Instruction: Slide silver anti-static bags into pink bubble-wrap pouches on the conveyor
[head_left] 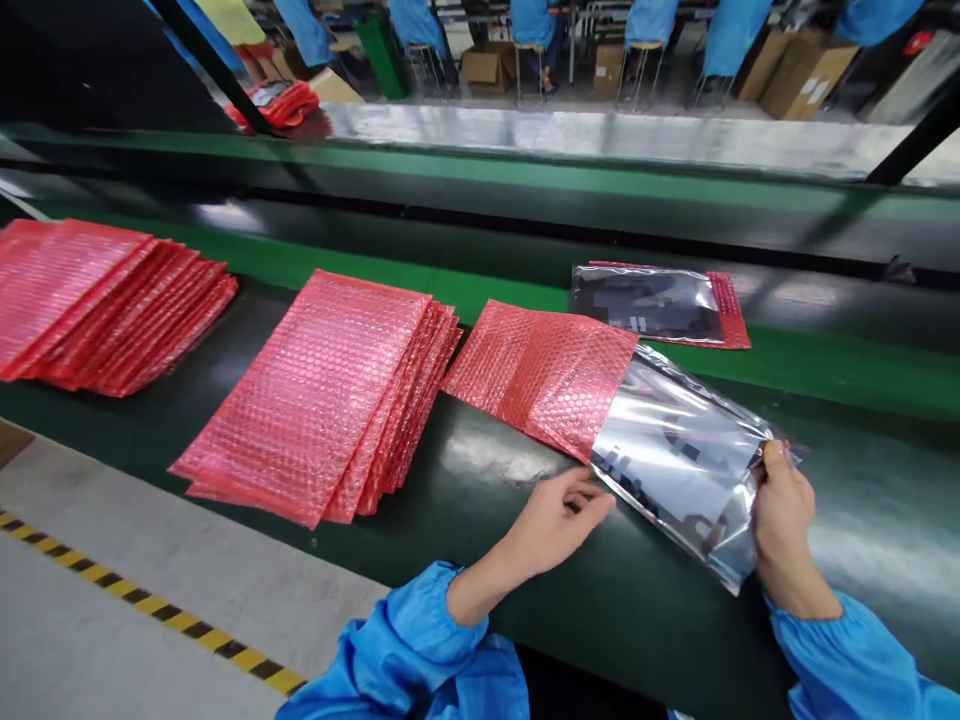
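Observation:
My right hand (784, 510) grips the outer end of a shiny silver antistatic bag (675, 440) with a flat dark item inside, fingers closed on it. The bag's other end sits in the mouth of a red bubble-wrap bag (547, 370) lying on the dark green work surface. My left hand (555, 525) is at the near corner of that mouth, its fingers loosely bent and the thumb apart from them. Nothing shows between them. To the left lies a stack of red bubble bags (315, 390).
Another pile of red bubble bags (82, 300) lies at the far left. Behind my right hand, a silver bag (649, 305) rests on a red bubble bag (727, 310). More red bags (281, 105) lie beyond the line. People in blue sit at the back near cardboard boxes (487, 68).

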